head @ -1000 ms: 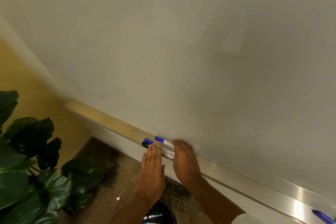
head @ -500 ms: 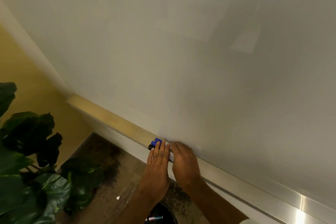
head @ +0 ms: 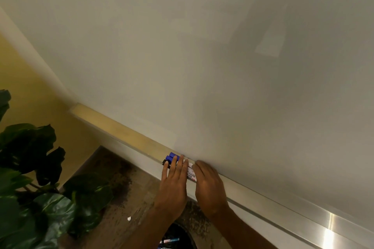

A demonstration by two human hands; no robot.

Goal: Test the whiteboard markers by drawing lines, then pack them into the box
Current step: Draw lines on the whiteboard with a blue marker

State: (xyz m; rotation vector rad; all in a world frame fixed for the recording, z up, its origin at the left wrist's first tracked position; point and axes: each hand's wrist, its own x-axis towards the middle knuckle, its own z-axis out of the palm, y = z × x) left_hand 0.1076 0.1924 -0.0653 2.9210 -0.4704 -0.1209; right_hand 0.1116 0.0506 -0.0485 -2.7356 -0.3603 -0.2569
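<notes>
The markers (head: 191, 171) lie bundled on the tray (head: 263, 203) under the left hand's (head: 174, 183) flat, pressing fingers; the right hand (head: 209, 186) cups their ends, its hold unclear. Light, stiff, smooth barrels would probably roll: best clamped mid-barrel

The metal ledge (head: 263, 204) carries capped markers (head: 172, 157) lying side by side.
</notes>
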